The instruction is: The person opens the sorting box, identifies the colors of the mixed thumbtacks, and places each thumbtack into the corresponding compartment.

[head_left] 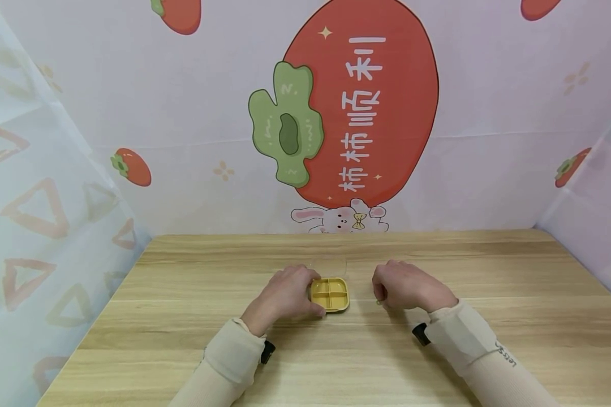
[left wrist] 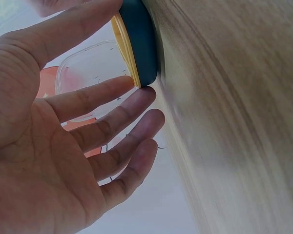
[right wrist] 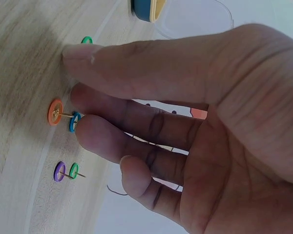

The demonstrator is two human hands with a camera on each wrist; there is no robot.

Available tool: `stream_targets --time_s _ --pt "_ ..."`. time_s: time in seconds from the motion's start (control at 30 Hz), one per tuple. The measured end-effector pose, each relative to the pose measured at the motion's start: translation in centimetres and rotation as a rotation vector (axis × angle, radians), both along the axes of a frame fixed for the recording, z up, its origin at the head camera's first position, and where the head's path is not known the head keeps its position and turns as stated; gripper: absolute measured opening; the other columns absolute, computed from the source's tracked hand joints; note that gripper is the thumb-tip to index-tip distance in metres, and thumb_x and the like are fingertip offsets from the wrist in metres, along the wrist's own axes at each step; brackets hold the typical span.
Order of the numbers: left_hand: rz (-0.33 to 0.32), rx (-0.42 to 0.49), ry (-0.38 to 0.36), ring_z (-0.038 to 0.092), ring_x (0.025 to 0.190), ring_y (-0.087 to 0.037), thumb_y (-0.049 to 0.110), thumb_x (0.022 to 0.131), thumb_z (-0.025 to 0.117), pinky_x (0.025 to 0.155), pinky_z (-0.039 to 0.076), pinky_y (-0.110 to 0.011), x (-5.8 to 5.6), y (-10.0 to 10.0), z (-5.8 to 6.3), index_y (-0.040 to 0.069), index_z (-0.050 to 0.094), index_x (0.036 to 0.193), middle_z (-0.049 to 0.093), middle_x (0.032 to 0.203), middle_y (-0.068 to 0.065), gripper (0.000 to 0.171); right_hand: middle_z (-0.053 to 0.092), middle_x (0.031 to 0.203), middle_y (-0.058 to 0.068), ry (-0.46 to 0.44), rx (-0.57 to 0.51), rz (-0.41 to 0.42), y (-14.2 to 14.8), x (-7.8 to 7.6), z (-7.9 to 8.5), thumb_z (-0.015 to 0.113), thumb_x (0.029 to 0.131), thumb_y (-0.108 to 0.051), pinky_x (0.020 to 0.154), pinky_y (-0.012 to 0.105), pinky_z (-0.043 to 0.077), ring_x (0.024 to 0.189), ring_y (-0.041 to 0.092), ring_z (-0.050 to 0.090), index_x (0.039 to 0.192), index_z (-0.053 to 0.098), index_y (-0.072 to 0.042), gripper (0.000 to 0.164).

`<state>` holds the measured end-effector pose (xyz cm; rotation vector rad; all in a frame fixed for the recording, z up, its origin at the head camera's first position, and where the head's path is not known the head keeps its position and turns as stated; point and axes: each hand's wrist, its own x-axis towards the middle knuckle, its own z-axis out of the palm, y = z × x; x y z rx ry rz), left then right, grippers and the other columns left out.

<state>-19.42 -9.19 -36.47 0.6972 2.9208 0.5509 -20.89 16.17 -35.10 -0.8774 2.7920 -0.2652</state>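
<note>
In the head view, my left hand [head_left: 287, 294] holds a small four-compartment box [head_left: 330, 293] by its left side, thumb at the near edge and a finger at the far edge. The box has a yellow inside and a dark teal outer wall [left wrist: 140, 41]. Its clear lid [head_left: 331, 264] stands open at the back. To the right, my right hand [head_left: 404, 285] is bent down close to the tabletop. A green thumbtack [right wrist: 87, 40] shows at its thumb tip, seemingly pinched there; the index finger is mostly hidden behind the thumb.
Under the right hand lie several more thumbtacks: an orange one [right wrist: 55, 112], a blue one [right wrist: 74, 122], a purple one [right wrist: 60, 171] and another green one [right wrist: 74, 170]. The wooden table [head_left: 183, 339] meets a printed cloth wall [head_left: 209, 198] at its back.
</note>
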Motion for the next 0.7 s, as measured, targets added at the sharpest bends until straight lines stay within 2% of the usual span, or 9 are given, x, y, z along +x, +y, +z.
stream_targets --time_s 0.33,0.7 --pt "0.009 0.002 -0.009 0.052 0.092 -0.016 0.044 0.061 0.08 0.08 0.04 -0.037 0.05 0.07 0.01 0.009 0.064 0.111 0.061 0.103 -0.001 0.063 0.046 0.057 -0.009 -0.002 0.004 -0.009 0.04 0.04 0.0 0.05 0.065 0.007 0.057 0.031 0.037 0.06 0.013 0.043 0.06 0.057 -0.021 0.03" --pt "0.01 -0.004 -0.004 0.052 0.093 -0.017 0.045 0.061 0.08 0.081 0.039 -0.038 0.11 0.06 0.01 0.01 0.063 0.112 0.061 0.104 -0.001 0.064 0.047 0.057 -0.009 0.005 0.004 -0.012 0.08 0.09 -0.12 0.051 0.064 0.007 0.057 0.03 0.037 0.06 0.013 0.044 0.06 0.057 -0.021 0.029"
